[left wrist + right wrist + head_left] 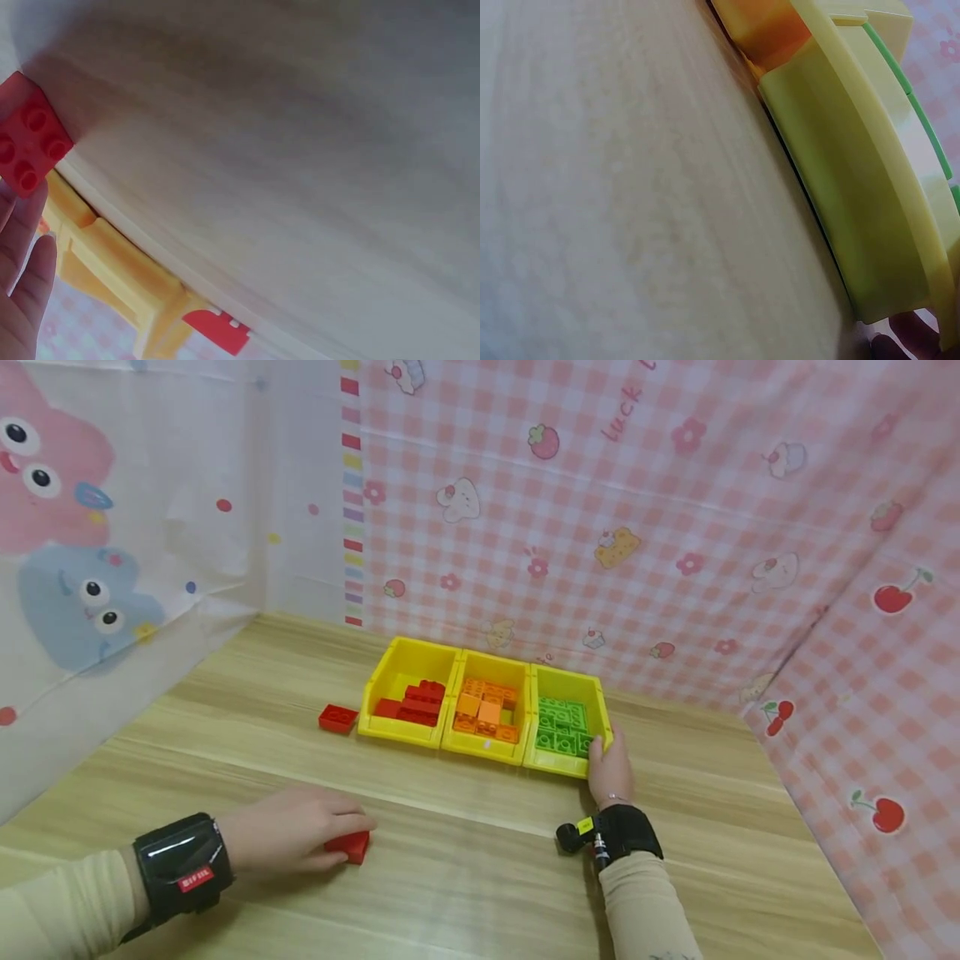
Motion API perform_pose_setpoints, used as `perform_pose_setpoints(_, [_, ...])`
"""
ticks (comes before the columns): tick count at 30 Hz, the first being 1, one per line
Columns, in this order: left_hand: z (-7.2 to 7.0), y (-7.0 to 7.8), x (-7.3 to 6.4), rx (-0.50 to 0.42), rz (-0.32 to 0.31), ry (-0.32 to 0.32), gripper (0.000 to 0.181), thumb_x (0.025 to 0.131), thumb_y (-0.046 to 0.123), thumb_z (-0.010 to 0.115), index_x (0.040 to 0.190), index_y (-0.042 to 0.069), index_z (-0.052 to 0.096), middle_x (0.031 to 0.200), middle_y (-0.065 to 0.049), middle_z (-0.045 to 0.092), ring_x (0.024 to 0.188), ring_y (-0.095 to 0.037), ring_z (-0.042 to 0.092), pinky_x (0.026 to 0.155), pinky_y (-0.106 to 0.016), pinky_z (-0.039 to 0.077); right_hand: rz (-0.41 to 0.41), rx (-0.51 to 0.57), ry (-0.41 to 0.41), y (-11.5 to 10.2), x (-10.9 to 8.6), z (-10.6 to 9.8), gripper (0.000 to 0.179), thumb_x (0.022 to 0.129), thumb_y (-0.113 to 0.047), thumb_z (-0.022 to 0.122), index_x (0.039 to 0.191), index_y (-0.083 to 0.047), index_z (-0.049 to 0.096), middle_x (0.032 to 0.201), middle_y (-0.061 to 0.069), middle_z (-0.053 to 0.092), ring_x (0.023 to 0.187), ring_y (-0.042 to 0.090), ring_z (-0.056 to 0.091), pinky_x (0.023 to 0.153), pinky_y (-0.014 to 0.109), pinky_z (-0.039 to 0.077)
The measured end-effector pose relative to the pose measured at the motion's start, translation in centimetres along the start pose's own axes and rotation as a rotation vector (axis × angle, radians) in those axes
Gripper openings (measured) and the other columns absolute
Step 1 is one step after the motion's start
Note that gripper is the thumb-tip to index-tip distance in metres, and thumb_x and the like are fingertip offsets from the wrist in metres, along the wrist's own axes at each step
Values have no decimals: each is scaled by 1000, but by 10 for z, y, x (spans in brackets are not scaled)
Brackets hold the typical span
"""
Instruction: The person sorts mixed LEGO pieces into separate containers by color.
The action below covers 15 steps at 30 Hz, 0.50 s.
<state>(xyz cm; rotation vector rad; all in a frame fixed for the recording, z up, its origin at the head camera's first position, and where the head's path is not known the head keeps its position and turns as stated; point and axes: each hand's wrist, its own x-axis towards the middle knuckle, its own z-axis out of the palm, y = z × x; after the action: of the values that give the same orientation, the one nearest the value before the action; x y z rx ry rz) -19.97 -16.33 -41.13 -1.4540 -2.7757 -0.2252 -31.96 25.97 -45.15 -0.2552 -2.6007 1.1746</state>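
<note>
My left hand [288,831] pinches a red toy brick [356,845] between thumb and fingers, low over the table in front of the bins. In the left wrist view the studs of this red brick [34,135] face the camera. At the right end of the row, my right hand [612,768] grips the side of a yellow bin [558,764], its thumb over the rim. Green bricks [562,718] fill that bin. Fingertips [911,334] show under the bin's corner in the right wrist view.
Two more yellow bins adjoin it: the middle one holds orange bricks [487,710], the left one red bricks [420,703]. Another red brick [337,718] lies on the wooden table [465,877] left of the row. Patterned cloth [525,510] hangs behind and at both sides.
</note>
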Motion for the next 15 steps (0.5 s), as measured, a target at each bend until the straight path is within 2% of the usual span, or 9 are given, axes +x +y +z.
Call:
perform_pose_setpoints(5, [-4,-2,13,12,21,24,47,82,32,71,124,16,59,111,4,62,96,-12,56,85,-35,48,0,-12,-2,-1,0,-1,48,99,-22,31,142,0,26,134,22,43,116,33,47,98,46,34])
perform_pose_setpoints(10, [-13,-11,39,107,41,146,44,81,29,71,120,8,62,104,-2,64,92,-16,58,82,-36,49,5,-15,15,-1,1,0,48,99,-22,33,142,-1,28,134,21,44,117,33,47,99,46,34])
perform_pose_setpoints(12, [-19,-16,54,170,13,209,44,81,30,72,116,6,63,99,-3,64,87,-17,59,78,-36,50,12,-11,21,0,2,1,47,99,-22,34,141,-2,28,133,21,45,117,33,47,98,45,34])
perform_pose_setpoints(15, [-29,-27,78,258,-63,289,43,80,32,72,112,5,64,89,-5,63,76,-20,58,71,-36,50,20,-17,19,1,2,2,46,100,-23,34,141,-3,29,134,20,45,117,32,47,98,45,34])
